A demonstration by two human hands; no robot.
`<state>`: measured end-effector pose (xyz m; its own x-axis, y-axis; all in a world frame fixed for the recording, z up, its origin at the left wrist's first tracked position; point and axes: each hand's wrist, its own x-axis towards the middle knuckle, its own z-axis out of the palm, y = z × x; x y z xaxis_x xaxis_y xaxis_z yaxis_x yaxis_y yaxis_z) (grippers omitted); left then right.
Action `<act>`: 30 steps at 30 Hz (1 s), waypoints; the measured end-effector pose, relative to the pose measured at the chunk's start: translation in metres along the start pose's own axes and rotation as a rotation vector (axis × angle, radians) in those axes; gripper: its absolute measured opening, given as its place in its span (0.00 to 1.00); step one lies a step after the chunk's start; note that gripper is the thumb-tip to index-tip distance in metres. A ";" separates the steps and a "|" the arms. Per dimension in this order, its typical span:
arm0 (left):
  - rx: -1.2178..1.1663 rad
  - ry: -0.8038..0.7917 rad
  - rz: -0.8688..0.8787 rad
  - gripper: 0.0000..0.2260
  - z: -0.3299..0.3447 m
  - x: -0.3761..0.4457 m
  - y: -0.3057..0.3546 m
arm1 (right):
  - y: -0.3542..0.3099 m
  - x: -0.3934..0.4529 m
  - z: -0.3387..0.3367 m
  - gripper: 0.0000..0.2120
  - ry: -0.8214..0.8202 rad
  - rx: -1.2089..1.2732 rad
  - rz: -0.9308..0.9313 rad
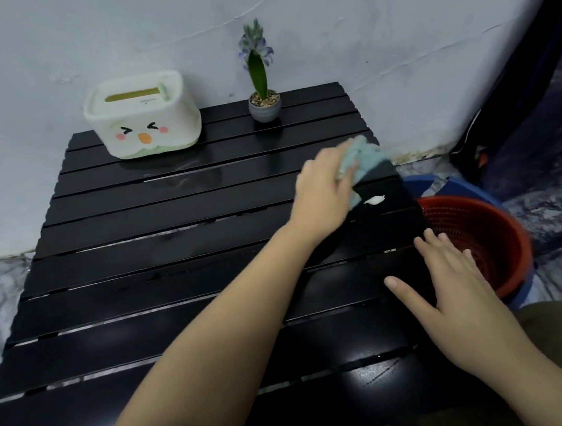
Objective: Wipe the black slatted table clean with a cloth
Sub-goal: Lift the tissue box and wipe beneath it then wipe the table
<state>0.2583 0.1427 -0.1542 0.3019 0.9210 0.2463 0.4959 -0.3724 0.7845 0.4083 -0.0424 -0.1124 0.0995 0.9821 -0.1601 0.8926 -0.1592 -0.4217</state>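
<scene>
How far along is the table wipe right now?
Partly done, as far as one view shows. A damp-looking sheen lies on the table slats in front of the tissue box. In hand: the left hand presses the cloth near the right edge, beside a white smear not yet wiped; the right hand rests flat. Left: that smear, the near slats, and around the box and potted plant.

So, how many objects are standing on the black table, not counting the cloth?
2. A white tissue box with a cartoon face stands at the far left of the table; a small potted plant stands at the far edge, right of the box. The arms may hide something.
</scene>
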 end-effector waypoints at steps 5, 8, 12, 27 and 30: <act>-0.162 0.255 -0.101 0.18 -0.079 -0.024 -0.011 | 0.000 0.001 -0.001 0.41 -0.004 0.000 0.001; 0.177 0.259 -0.262 0.24 -0.149 -0.046 -0.039 | -0.001 0.003 -0.001 0.42 0.000 0.007 0.007; 0.664 0.015 -0.611 0.35 -0.196 -0.080 -0.085 | -0.002 0.004 0.001 0.42 -0.008 -0.014 0.008; 0.763 0.015 -0.326 0.28 -0.084 -0.008 -0.061 | 0.000 0.006 0.003 0.44 -0.054 -0.042 0.026; 0.723 -0.010 -0.201 0.26 -0.051 0.007 -0.040 | -0.001 0.006 0.003 0.44 -0.059 -0.051 0.029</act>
<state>0.1991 0.1700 -0.1555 0.1548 0.9794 0.1295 0.9526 -0.1827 0.2434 0.4070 -0.0367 -0.1154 0.1008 0.9692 -0.2246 0.9112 -0.1806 -0.3704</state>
